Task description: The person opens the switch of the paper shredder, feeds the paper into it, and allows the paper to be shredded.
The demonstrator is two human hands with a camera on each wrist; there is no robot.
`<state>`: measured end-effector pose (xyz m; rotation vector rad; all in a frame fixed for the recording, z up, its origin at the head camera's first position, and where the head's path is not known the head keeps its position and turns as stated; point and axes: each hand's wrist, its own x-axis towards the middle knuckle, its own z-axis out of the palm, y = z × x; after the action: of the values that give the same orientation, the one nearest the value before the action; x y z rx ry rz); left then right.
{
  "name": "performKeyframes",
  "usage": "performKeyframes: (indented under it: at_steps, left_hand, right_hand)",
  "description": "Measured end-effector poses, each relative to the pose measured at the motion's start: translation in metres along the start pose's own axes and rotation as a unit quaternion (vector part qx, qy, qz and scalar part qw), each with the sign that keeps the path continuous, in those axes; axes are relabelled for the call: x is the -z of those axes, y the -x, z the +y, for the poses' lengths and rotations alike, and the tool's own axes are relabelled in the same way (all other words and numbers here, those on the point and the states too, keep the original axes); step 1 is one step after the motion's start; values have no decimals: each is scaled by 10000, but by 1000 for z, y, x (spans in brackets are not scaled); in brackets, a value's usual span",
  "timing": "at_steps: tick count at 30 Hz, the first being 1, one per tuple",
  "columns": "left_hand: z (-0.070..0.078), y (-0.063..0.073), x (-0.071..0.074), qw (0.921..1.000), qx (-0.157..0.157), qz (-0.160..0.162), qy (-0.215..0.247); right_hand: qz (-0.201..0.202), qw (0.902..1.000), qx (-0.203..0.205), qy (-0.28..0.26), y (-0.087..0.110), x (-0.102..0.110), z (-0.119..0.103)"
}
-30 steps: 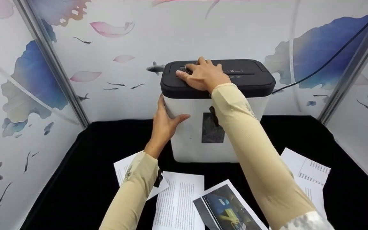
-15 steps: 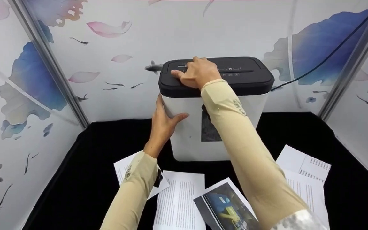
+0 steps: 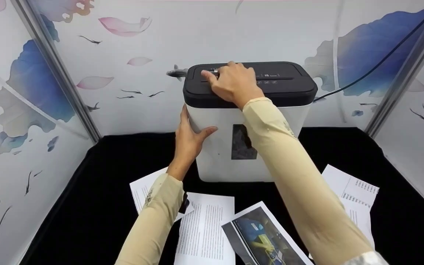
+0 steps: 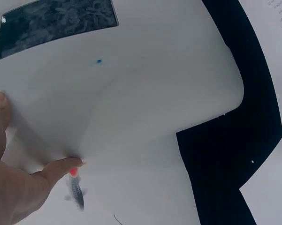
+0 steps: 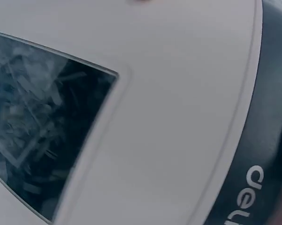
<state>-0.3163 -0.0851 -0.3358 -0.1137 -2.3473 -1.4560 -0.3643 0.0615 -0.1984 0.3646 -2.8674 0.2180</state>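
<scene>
A paper shredder with a white bin and black lid stands upright in the head view. Its dark front window shows paper shreds inside. My left hand spans the bin's left front corner, thumb on the front face and fingers along the side. In the left wrist view, that hand's thumb and one finger touch the white wall. On the lid's left half lies my right hand, thumb stretched to the left near the control area; its fingertips are hidden behind the hand. The right wrist view shows the bin front and lid edge.
On the black cloth lie a printed sheet, a photo print, a partly covered sheet at left and more sheets at right. A black cable runs from the shredder to upper right. Patterned panels surround the space.
On the lid, my right hand shifted left, then back right, its fingers drawing closer together. The left hand keeps its place on the bin. The whole head view has shifted slightly.
</scene>
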Motion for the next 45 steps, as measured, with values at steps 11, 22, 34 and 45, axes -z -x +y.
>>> performKeyframes:
  at_steps: [11,22,34,45]
  left_hand:
    - [-4,16,-5,9996,-110,197,156]
    - [-10,39,-15,9976,-169,647,185]
    - [-11,78,-32,9972,-296,480,491]
    - [-21,104,-38,9947,400,-943,-70]
  right_hand:
    - [2212,9733,486,-358,25,-21,6]
    - [2878,9517,908,-564,64,-33,17]
    - [3494,9215,1243,-1157,134,-50,32]
    - [3100,9221,807,-2170,208,-81,54]
